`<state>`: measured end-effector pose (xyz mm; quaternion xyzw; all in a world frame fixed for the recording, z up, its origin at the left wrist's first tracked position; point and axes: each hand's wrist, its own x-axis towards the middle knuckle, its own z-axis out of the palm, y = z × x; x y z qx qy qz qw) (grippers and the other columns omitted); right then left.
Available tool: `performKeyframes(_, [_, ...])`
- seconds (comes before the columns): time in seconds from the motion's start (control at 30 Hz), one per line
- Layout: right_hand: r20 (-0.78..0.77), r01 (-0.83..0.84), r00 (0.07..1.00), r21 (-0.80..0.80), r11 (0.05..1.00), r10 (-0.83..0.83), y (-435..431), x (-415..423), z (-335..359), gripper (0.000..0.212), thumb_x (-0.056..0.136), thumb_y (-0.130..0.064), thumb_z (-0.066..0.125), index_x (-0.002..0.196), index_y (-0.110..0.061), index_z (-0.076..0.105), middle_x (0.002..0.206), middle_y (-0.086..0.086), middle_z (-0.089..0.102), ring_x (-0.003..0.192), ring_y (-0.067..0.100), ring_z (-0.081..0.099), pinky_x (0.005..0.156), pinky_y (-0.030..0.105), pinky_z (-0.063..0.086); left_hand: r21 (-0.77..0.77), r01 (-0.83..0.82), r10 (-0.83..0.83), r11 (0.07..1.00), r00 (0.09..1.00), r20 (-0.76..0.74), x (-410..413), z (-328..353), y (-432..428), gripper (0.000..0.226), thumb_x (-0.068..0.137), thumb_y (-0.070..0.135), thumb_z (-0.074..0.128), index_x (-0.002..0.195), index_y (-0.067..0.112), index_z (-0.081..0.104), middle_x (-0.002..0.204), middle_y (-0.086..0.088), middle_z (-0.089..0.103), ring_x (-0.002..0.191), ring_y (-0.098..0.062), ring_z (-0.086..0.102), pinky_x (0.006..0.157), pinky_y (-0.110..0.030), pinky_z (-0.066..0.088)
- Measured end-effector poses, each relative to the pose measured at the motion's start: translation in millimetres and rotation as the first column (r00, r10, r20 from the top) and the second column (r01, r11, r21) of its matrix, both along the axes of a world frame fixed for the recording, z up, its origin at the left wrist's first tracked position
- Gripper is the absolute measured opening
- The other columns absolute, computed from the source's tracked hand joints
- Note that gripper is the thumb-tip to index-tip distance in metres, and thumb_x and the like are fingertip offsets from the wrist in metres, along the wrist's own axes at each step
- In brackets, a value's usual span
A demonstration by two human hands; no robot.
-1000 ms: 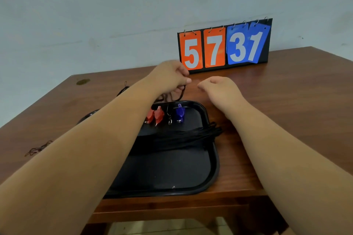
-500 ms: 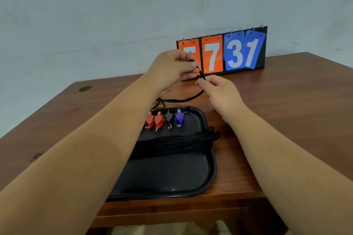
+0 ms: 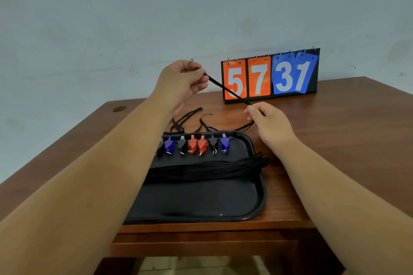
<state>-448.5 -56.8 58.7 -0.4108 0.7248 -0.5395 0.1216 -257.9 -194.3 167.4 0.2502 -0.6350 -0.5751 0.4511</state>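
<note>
Pinch grips: left hand point(image 3: 181, 83) and, at four o'clock, right hand point(image 3: 268, 123) hold thin black woven cord point(image 3: 228, 90); tension evenly, without jerks.

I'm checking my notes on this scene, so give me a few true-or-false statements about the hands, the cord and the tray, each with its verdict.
1. The left hand and the right hand both hold one black cord, which is stretched between them. True.
2. The left hand is lower than the right hand. False: the left hand is the higher one.
3. The scoreboard reads 5, 7, 3, 1. True.
4. The right hand holds the two orange pieces. False: they lie side by side in the black tray.
</note>
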Motion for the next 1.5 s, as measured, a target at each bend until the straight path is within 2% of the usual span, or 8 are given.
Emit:
performKeyframes(0.13, [0.015, 0.026, 1.000, -0.012, 1.000, -0.026, 7.3, 8.2, 8.6, 0.028, 0.112, -0.043, 0.049, 0.108, -0.032, 0.076, 0.100, -0.012, 0.074, 0.098, 0.004, 0.064, 0.075, 0.020, 0.041, -0.002, -0.056, 0.056, 0.998, 0.998, -0.011, 29.0, 3.3, 0.0, 0.015, 0.103, -0.004, 0.065, 0.116, 0.002, 0.067, 0.106, -0.016, 0.070, 0.091, -0.018, 0.076, 0.087, -0.033, 0.064])
performKeyframes(0.3, [0.131, 0.017, 0.991, -0.129, 0.991, 0.000, 18.8, 19.1, 27.3, 0.018, 0.101, -0.045, 0.071, 0.108, -0.031, 0.082, 0.097, -0.012, 0.078, 0.099, 0.003, 0.067, 0.078, 0.019, 0.044, -0.030, -0.119, 0.119, 0.992, 0.993, 0.003, 71.3, 7.5, 1.3, 0.017, 0.103, -0.003, 0.064, 0.115, 0.006, 0.073, 0.103, -0.012, 0.070, 0.091, -0.016, 0.075, 0.087, -0.032, 0.064])
performKeyframes(0.47, [0.104, -0.025, 0.994, -0.130, 0.991, 0.039, 30.3, 34.5, 46.6, 0.019, 0.102, -0.044, 0.072, 0.116, -0.034, 0.080, 0.098, -0.012, 0.078, 0.096, -0.003, 0.065, 0.076, 0.014, 0.039, -0.037, -0.207, 0.208, 0.978, 0.978, 0.024, 115.5, 1.3, -1.3, 0.015, 0.100, 0.002, 0.070, 0.110, 0.010, 0.078, 0.108, -0.010, 0.075, 0.103, -0.023, 0.076, 0.088, -0.034, 0.064])
performKeyframes(0.77, [0.027, -0.087, 0.995, -0.160, 0.983, 0.093, 61.8, 55.2, 65.0, 0.008, 0.101, -0.036, 0.074, 0.108, -0.034, 0.078, 0.095, -0.007, 0.078, 0.084, 0.006, 0.070, 0.079, 0.022, 0.055, -0.170, -0.365, 0.388, 0.916, 0.911, 0.139, 193.8, -18.5, 9.6, 0.013, 0.097, 0.020, 0.077, 0.108, 0.027, 0.081, 0.108, 0.005, 0.079, 0.106, -0.017, 0.075, 0.092, -0.038, 0.063])
performKeyframes(0.97, [0.007, -0.066, 0.998, -0.084, 0.994, 0.067, 79.7, 64.7, 47.4, 0.013, 0.103, -0.033, 0.072, 0.114, -0.035, 0.078, 0.106, -0.014, 0.077, 0.102, 0.007, 0.069, 0.079, 0.024, 0.051, -0.264, -0.417, 0.475, 0.870, 0.854, 0.214, 228.9, -49.7, 28.2, 0.011, 0.095, 0.029, 0.079, 0.105, 0.033, 0.079, 0.108, 0.012, 0.078, 0.107, -0.008, 0.070, 0.094, -0.033, 0.054])
performKeyframes(1.1, [-0.077, -0.055, 0.995, 0.010, 0.998, 0.056, 88.4, 71.5, 31.7, 0.008, 0.103, -0.034, 0.072, 0.108, -0.038, 0.078, 0.106, -0.020, 0.074, 0.101, 0.001, 0.065, 0.074, 0.019, 0.044, -0.293, -0.433, 0.506, 0.853, 0.823, 0.257, 240.9, -69.8, 43.7, 0.011, 0.098, 0.024, 0.077, 0.107, 0.028, 0.079, 0.104, 0.008, 0.076, 0.101, -0.004, 0.068, 0.082, -0.016, 0.046])
performKeyframes(1.37, [-0.106, -0.080, 0.991, 0.056, 0.995, 0.086, 97.3, 81.3, 6.7, 0.009, 0.101, -0.040, 0.073, 0.106, -0.039, 0.080, 0.112, -0.017, 0.074, 0.102, 0.009, 0.067, 0.084, 0.036, 0.061, -0.331, -0.493, 0.584, 0.804, 0.760, 0.285, 246.7, -99.0, 59.6, 0.013, 0.101, 0.019, 0.071, 0.105, 0.029, 0.077, 0.101, 0.011, 0.074, 0.097, -0.005, 0.067, 0.081, -0.019, 0.050])
performKeyframes(1.5, [-0.154, -0.107, 0.981, 0.096, 0.990, 0.121, 100.0, 79.8, -2.1, 0.009, 0.099, -0.041, 0.075, 0.107, -0.038, 0.080, 0.115, -0.017, 0.073, 0.110, 0.004, 0.064, 0.084, 0.026, 0.050, -0.315, -0.479, 0.565, 0.820, 0.765, 0.308, 247.3, -103.3, 59.0, 0.013, 0.100, 0.015, 0.070, 0.102, 0.026, 0.076, 0.100, 0.006, 0.074, 0.095, -0.009, 0.067, 0.079, -0.021, 0.050])
